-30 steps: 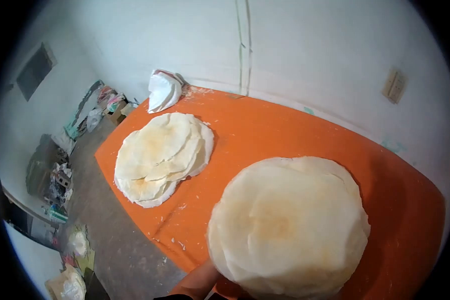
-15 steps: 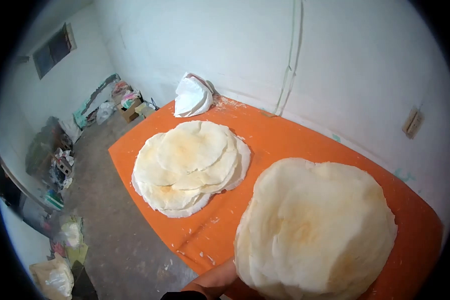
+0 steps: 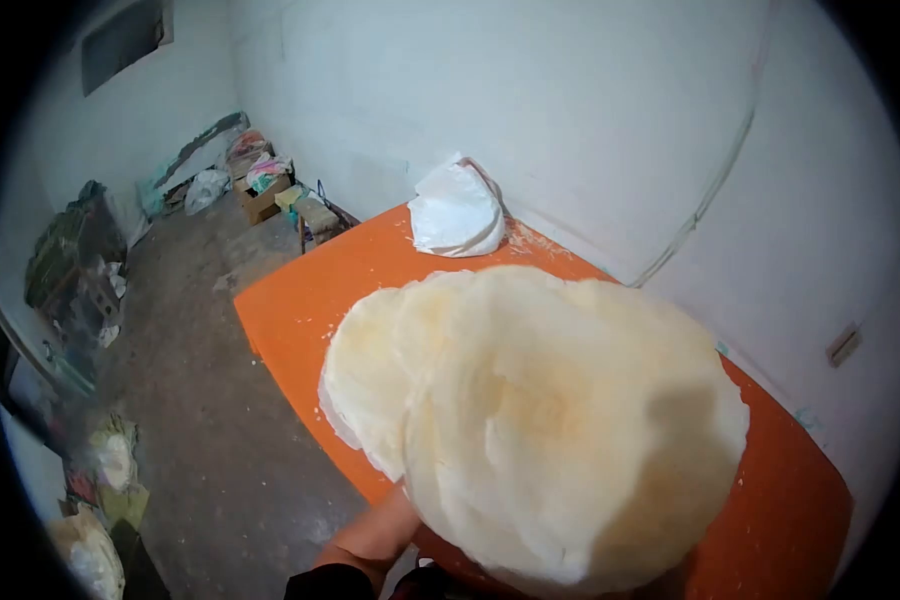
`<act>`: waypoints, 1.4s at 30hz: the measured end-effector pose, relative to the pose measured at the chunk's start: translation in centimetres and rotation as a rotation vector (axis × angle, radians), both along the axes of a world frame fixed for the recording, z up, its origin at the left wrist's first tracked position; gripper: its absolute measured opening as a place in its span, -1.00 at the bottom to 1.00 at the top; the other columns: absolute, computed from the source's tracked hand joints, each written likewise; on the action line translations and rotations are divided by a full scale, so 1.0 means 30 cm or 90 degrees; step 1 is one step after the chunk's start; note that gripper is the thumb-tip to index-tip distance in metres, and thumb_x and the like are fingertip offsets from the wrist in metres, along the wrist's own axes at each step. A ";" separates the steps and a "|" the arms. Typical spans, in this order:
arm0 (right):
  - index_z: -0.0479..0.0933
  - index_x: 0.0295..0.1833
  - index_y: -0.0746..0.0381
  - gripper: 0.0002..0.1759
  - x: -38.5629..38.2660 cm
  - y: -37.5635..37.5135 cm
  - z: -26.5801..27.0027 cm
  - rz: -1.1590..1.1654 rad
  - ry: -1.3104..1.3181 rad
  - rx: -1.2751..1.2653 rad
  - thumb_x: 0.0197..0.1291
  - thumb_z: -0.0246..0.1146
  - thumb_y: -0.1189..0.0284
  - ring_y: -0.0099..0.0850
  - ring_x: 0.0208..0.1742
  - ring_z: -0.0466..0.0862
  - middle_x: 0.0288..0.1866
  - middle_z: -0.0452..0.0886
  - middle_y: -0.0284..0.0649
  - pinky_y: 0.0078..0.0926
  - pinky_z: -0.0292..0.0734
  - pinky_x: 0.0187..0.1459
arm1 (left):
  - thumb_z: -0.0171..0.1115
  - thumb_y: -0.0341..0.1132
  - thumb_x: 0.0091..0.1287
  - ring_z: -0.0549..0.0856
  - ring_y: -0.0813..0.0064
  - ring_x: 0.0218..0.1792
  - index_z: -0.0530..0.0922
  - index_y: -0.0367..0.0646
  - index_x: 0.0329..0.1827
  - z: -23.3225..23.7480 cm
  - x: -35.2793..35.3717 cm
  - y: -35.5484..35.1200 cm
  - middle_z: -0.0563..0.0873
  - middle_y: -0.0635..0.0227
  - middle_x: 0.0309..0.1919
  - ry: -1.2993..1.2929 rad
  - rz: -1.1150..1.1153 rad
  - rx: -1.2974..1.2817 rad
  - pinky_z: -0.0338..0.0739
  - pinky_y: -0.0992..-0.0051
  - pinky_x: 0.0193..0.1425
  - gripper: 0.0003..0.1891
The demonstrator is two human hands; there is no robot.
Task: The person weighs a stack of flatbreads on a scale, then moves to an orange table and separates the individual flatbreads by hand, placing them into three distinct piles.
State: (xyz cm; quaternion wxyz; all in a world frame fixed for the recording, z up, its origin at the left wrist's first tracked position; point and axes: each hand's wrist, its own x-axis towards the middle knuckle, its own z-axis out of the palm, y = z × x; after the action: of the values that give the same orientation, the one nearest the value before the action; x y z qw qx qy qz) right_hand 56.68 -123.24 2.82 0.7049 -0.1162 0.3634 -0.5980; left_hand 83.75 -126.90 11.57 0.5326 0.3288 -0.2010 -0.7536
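Observation:
A large stack of thin, pale flatbreads [image 3: 560,410] is held up over the table, with browned patches and a dark shadow on its right side. My left hand [image 3: 380,535] grips the stack at its lower left edge; the fingers go out of sight under the bread. My right hand cannot be seen. Behind and to the left, a second pile of flatbreads [image 3: 365,365] lies on the orange table [image 3: 290,300], partly covered by the held stack.
A crumpled white bag [image 3: 457,210] stands at the table's far end, near scattered crumbs. Wall lines the table's right side, with a cable [image 3: 705,210] and a socket [image 3: 843,345]. On the floor at left are a cardboard box [image 3: 262,203], bags and clutter.
The held stack has moved left and away from me, and now overlaps the pile on the table. My left hand has moved left with it. The camera view has shifted as well.

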 end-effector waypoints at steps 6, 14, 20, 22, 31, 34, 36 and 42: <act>0.20 0.24 0.22 -0.52 0.140 -0.160 -0.005 0.037 -0.027 -0.013 0.28 -0.06 0.22 -0.36 0.14 0.34 0.20 0.30 -0.26 -0.26 0.26 0.16 | 0.02 -0.13 0.26 0.52 0.35 -0.06 0.46 -0.15 -0.07 0.104 0.578 -0.178 0.50 0.25 -0.06 -0.121 0.231 -0.041 0.42 0.39 -0.02 -0.69; 0.26 0.18 0.25 -0.57 0.105 -0.070 0.040 0.027 0.070 0.081 0.26 -0.03 0.29 -0.37 0.10 0.37 0.15 0.36 -0.24 -0.29 0.29 0.12 | 0.02 -0.13 0.26 0.52 0.35 -0.06 0.46 -0.15 -0.08 -0.134 1.071 -0.174 0.50 0.25 -0.07 -0.425 0.403 0.134 0.41 0.40 -0.02 -0.69; 0.31 0.14 0.32 -0.59 0.163 -0.053 0.299 -0.108 0.714 -0.080 0.23 0.01 0.33 -0.31 0.12 0.38 0.14 0.36 -0.11 -0.44 0.23 0.17 | 0.21 -0.04 0.11 0.40 0.09 0.11 0.47 -0.17 -0.03 -0.004 0.720 -0.204 0.39 0.05 0.11 -1.143 0.393 -0.453 0.29 0.18 0.13 -0.53; 0.28 0.18 0.33 -0.51 0.243 -0.126 0.320 -0.052 0.856 -0.249 0.20 0.06 0.29 -0.23 0.19 0.33 0.19 0.31 -0.04 -0.41 0.19 0.21 | 0.14 0.17 0.06 0.00 -0.06 0.34 0.33 -0.05 0.22 0.096 0.576 -0.178 0.11 -0.02 0.31 -1.198 0.062 -0.407 -0.12 -0.13 0.27 -0.30; 0.11 0.32 0.17 -0.25 0.578 -0.307 0.147 0.200 1.390 -0.343 0.06 0.10 0.04 0.11 0.36 -0.08 0.36 0.01 0.09 0.16 -0.21 0.25 | 0.03 0.37 0.00 -0.17 -0.17 0.35 0.12 -0.06 0.34 -0.144 0.517 -0.151 -0.07 -0.10 0.35 -1.263 -0.106 -0.453 -0.25 -0.20 0.26 -0.08; 0.07 0.34 0.17 -0.22 0.569 -0.309 0.087 0.212 1.371 -0.336 0.06 0.08 0.01 0.10 0.37 -0.09 0.36 0.00 0.11 0.14 -0.24 0.27 | 0.04 0.38 -0.02 -0.15 -0.19 0.34 0.11 -0.07 0.33 -0.169 0.511 -0.157 -0.06 -0.12 0.34 -1.277 -0.091 -0.458 -0.24 -0.22 0.24 -0.06; 0.05 0.35 0.16 -0.21 0.569 -0.314 0.079 0.206 1.360 -0.342 0.07 0.08 0.01 0.10 0.37 -0.08 0.36 0.00 0.11 0.15 -0.24 0.26 | 0.03 0.38 -0.03 -0.13 -0.18 0.34 0.13 -0.08 0.32 -0.176 0.510 -0.164 -0.04 -0.12 0.33 -1.285 -0.082 -0.471 -0.23 -0.22 0.24 -0.06; 0.06 0.34 0.15 -0.22 0.568 -0.320 0.051 0.211 1.374 -0.348 0.07 0.07 0.00 0.09 0.36 -0.05 0.36 0.00 0.10 0.13 -0.22 0.26 | 0.02 0.38 -0.03 -0.12 -0.17 0.34 0.16 -0.07 0.31 -0.196 0.513 -0.159 -0.02 -0.11 0.33 -1.296 -0.060 -0.470 -0.20 -0.21 0.24 -0.07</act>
State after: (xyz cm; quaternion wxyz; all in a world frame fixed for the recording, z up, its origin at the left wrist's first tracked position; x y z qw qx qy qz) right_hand 73.73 -132.84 4.34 0.0430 -0.7705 0.6198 -0.1427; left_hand 99.14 -131.67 5.69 0.1527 0.6114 -0.7754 -0.0400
